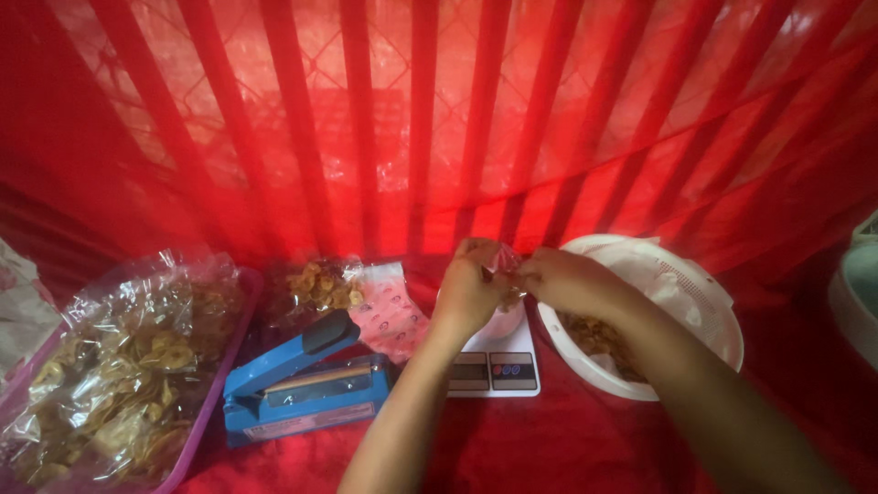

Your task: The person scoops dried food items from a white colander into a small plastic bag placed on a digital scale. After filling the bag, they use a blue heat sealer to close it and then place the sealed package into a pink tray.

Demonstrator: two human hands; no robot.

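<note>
Both hands meet just above the white kitchen scale (pixel 495 366), which sits on the red-covered table (pixel 567 439) near the middle: the left hand (pixel 468 291) and the right hand (pixel 565 280) each have their fingers closed on the top of a small clear plastic bag (pixel 506 274) held between them, its lower end hanging over the scale's platform. Just right of the hands stands a white basket (pixel 681 284) with chips in it. Left of the scale lie a blue heat sealer (pixel 302 384), a pink-printed packet (pixel 389 311), and, at the left edge, a purple tray (pixel 219 366) of bagged chips.
</note>
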